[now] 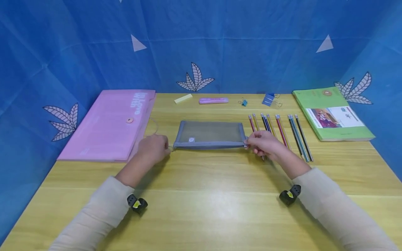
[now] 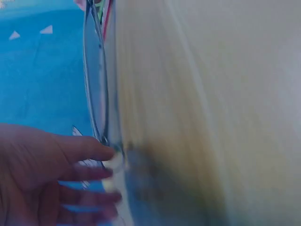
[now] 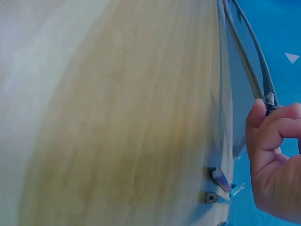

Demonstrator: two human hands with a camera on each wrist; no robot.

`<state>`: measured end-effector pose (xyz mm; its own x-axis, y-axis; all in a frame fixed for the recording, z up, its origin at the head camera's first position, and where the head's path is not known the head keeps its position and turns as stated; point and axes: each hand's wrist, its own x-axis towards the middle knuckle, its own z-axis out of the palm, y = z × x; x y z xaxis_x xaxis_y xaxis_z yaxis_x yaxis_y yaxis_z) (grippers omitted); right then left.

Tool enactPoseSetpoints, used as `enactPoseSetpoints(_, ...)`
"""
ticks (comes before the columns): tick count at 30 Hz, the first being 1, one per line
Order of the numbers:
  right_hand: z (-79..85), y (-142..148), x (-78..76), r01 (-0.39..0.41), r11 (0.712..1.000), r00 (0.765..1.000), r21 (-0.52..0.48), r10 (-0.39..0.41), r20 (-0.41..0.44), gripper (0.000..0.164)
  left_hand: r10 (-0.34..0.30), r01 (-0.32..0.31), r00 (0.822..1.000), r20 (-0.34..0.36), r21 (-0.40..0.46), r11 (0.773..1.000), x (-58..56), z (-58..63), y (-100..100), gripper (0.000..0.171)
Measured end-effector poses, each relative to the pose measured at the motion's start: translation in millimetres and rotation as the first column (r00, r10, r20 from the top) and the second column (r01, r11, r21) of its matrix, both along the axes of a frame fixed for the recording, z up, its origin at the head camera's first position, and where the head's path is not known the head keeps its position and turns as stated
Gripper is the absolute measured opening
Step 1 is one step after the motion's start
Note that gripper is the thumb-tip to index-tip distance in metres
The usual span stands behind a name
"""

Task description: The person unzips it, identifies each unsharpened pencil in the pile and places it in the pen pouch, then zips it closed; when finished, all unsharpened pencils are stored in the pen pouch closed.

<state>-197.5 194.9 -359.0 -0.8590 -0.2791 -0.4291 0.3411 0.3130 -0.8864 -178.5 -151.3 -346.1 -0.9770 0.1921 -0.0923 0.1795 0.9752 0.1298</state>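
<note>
the grey mesh pouch [image 1: 213, 132] is near the middle of the table [image 1: 201, 216], its long zip edge toward the person and a hand at either end of that edge. from the head the mouth looks like one narrow band; both wrist views show its two rims bowed apart, with a gap between them.

the right hand [image 1: 265, 143] pinches the pouch's right corner between thumb and forefinger. the right wrist view adds the zip slider [image 3: 270, 98], right by those fingertips, which the head view hides.

the left hand [image 1: 154, 149] is at the left corner. from the head its fingers seem bunched, but the left wrist view shows them loosely spread and fairly straight, the topmost digit's tip right by the corner; blur there means i cannot tell how firmly it touches.

the head view alone sets out the whole table: a pink folder [image 1: 106, 125] to the left, a green book [image 1: 333, 122] to the right, and a yellow strip [image 1: 183, 98], a purple case [image 1: 213, 100] and blue clips [image 1: 268, 99] behind. the pencils [image 1: 299, 139] lie side by side, partly under the right hand; the right wrist view catches a few near ends below it.
</note>
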Motion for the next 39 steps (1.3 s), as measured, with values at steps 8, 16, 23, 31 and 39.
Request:
enactPoseSetpoints(8,4.8,-2,1.7,-0.024,1.000,1.000,-0.008,0.024,0.013,0.018,-0.201,0.189,0.963,-0.180,-0.083,0.978,3.7,1.3,34,0.050)
enactPoseSetpoints(16,4.5,-7,-0.2,-0.074,0.996,0.997,-0.040,0.074,0.008,0.021,-0.414,0.412,0.857,-0.306,-0.075,0.908,3.0,-2.2,60,0.009)
enactPoseSetpoints(23,2.0,-6,0.1,-0.046,0.996,0.999,-0.071,0.048,0.017,0.029,-0.333,0.355,0.917,-0.220,0.070,0.932,1.5,0.5,59,0.014)
enactPoseSetpoints(31,13.1,25,0.8,0.023,0.999,0.985,0.026,-0.018,-0.169,0.048,-0.175,0.184,0.983,-0.056,0.342,0.922,1.5,10.4,49,0.011)
enactPoseSetpoints(39,24.4,99,-3.2,0.295,0.926,0.889,0.238,-0.174,-0.423,0.058,-0.003,0.004,1.000,-0.002,0.539,0.842,1.6,14.5,44,0.013)
